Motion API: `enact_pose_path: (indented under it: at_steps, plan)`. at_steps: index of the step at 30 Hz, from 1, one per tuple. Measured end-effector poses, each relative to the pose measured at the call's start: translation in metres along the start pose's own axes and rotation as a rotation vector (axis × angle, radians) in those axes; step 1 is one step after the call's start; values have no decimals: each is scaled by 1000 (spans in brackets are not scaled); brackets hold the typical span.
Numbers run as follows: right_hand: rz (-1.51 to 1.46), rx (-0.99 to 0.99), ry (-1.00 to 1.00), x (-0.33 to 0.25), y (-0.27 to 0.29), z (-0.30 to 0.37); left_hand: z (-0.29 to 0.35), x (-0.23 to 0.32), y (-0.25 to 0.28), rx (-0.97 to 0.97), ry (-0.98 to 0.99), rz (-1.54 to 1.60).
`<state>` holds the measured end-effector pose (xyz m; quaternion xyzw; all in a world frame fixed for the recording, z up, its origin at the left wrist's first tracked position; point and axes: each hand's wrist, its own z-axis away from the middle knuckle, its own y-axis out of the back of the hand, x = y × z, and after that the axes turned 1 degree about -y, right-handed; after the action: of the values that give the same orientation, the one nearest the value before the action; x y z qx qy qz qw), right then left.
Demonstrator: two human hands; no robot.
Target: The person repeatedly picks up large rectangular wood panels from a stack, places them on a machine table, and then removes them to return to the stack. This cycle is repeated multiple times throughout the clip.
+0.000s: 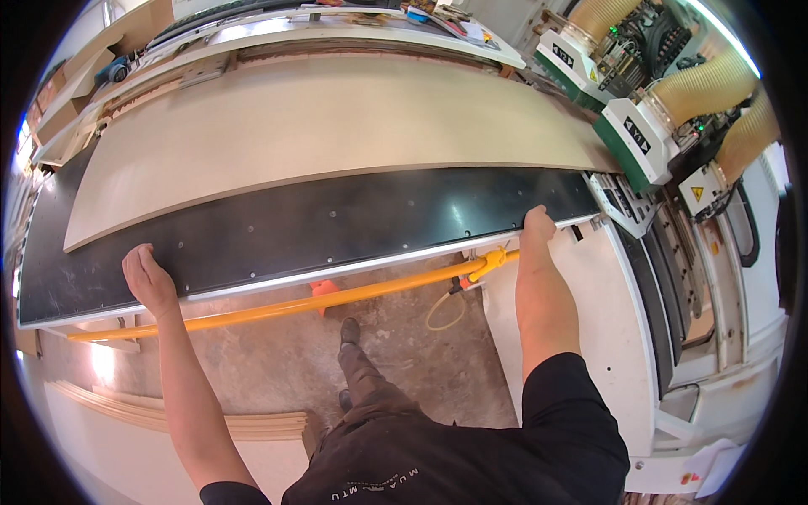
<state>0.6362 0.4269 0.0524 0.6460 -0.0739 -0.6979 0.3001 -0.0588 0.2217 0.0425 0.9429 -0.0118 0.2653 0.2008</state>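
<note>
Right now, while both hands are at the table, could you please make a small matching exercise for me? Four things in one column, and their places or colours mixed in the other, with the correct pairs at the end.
Things
1. Board
2. Bar
3. Left hand
4. Right hand

Places and colours
A. yellow-orange, below the near edge of the table
B. at the near edge, toward the right
C. pale, lying on the black top
D. at the near edge, toward the left

Pairs: 1-C, 2-A, 3-D, 4-B

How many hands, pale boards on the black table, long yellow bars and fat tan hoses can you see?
Left hand and right hand: 2
Pale boards on the black table: 1
Long yellow bars: 1
Fat tan hoses: 3
Total: 7
</note>
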Motion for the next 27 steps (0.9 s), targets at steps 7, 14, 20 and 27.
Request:
enact_pose_path:
  at_steps: [7,14,20,27]
  plan:
    - [98,63,24,0,-4,-3,0,-1,-1,-12,-19,-22]
    - [125,-32,58,10,-12,-25,0,1,1,-13,-38,-2]
    - [163,-6,64,17,-19,-44,-7,10,5,-137,12,-2]
    - [286,188,1030,-10,1,25,-103,-8,-28,-434,-240,-189]
